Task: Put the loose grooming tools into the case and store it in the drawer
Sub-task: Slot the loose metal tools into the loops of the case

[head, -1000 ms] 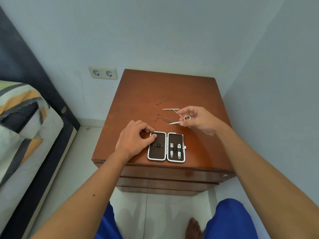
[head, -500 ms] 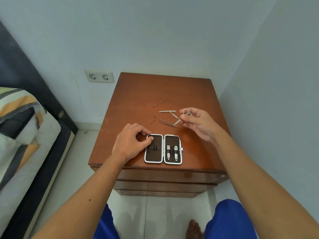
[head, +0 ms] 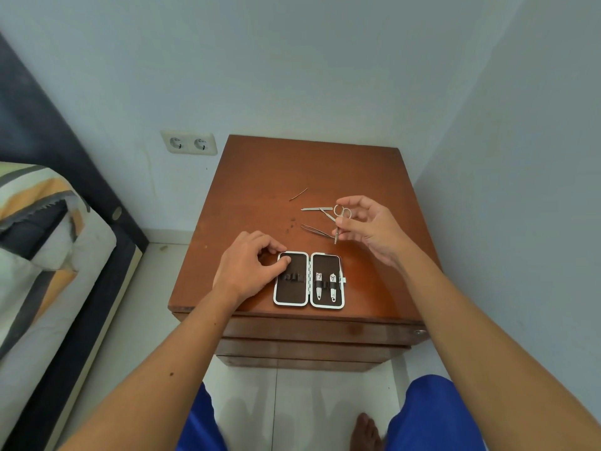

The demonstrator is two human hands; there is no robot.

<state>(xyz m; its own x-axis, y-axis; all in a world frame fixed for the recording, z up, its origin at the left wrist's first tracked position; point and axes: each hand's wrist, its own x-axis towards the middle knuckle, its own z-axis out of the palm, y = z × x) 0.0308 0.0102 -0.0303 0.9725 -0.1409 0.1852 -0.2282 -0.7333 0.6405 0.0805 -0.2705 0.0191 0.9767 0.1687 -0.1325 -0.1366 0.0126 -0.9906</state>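
Observation:
A small brown case [head: 294, 292] with a white rim lies open flat near the front edge of the wooden nightstand [head: 325, 167]. Its right half holds two nail clippers [head: 326, 285] under straps. My left hand [head: 248, 268] rests on the case's left half, thumb on the rim. My right hand [head: 370, 227] holds small silver scissors [head: 339, 224] upright above the tabletop, points down. Loose on the wood behind lie tweezers [head: 313, 230], a metal file [head: 316, 208], another thin tool [head: 328, 215] and a thin curved pick [head: 298, 194].
The nightstand has drawers [head: 312, 332] below its front edge, a small knob at right. Walls close in behind and on the right. A bed [head: 42, 255] with a striped cover stands to the left. A double wall socket [head: 188, 143] is left of the nightstand.
My right hand has lifted the scissors off the tabletop and turned them upright, points down. My left hand has stayed on the case.

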